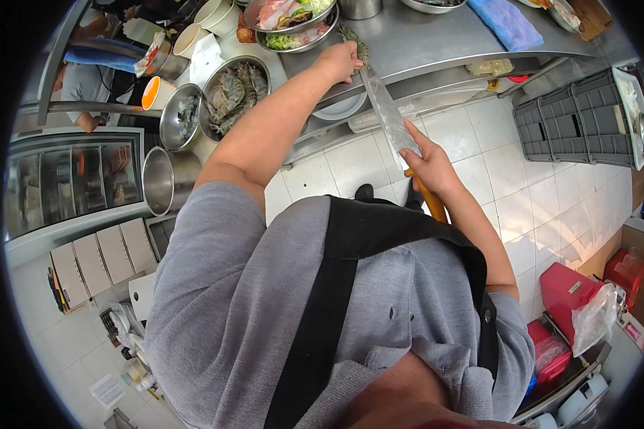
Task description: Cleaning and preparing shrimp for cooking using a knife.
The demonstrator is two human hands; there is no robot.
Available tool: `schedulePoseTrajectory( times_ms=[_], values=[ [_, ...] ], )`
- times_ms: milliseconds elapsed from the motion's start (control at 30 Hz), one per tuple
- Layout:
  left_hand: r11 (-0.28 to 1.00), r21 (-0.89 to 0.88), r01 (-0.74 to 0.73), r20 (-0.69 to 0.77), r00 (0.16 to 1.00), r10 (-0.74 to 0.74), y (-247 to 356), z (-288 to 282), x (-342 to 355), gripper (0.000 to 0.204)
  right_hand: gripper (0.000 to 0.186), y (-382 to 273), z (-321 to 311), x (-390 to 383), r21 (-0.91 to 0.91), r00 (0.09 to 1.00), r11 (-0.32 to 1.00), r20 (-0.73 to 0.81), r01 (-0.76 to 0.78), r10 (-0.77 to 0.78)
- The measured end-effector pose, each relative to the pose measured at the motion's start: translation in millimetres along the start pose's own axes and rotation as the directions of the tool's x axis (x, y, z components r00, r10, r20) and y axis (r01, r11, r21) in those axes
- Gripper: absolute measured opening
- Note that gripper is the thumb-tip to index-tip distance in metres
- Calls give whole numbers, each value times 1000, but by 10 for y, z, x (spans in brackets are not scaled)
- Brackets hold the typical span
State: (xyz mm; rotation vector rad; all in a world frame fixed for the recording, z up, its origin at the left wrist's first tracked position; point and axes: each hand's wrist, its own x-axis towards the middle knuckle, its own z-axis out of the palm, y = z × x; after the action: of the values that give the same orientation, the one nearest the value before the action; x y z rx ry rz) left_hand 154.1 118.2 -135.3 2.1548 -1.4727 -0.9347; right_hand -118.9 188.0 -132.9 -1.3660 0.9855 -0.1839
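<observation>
At the counter's front edge, my left hand (pixel 338 63) has its fingers closed on a grey raw shrimp (pixel 363 53). My right hand (pixel 432 163) grips a large knife (pixel 388 114) with a yellow handle, thumb and fingers pressed on the wide blade near its base. The blade slants up and left, its tip close to the shrimp beside my left fingers. Left of my forearm, a steel bowl (pixel 206 123) holds several whole shrimp (pixel 237 91). Next to it a smaller steel bowl (pixel 166 129) has dark grey pieces in it.
Bowls of sliced meat and greens (pixel 288 41) stand at the back beside a steel pot (pixel 361 8). A blue cloth (pixel 504 23) lies on the steel counter (pixel 415 43). Grey crates (pixel 572 118) stand at right on the tiled floor. A steel pot (pixel 157 182) is at left.
</observation>
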Motion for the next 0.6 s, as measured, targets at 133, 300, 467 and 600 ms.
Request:
schedulePoseTrajectory(
  times_ms=[133,300,467,600],
  values=[
    [1000,-12,-23,-78,997,22,40,55,-93,18,56,84,111,27,108,999,993,-27,37,-34],
    [990,-78,-116,-48,992,113,-211,19,-69,20,57,33,43,21,65,1000,998,-5,2,-2],
    [985,153,-75,75,995,64,-43,-67,-46,21,57,15,13,18,17,1000,1000,1,-7,7],
    [949,273,-158,114,985,131,-82,-74,27,21,57,42,140,47,83,996,994,-60,72,-67]
  ],
)
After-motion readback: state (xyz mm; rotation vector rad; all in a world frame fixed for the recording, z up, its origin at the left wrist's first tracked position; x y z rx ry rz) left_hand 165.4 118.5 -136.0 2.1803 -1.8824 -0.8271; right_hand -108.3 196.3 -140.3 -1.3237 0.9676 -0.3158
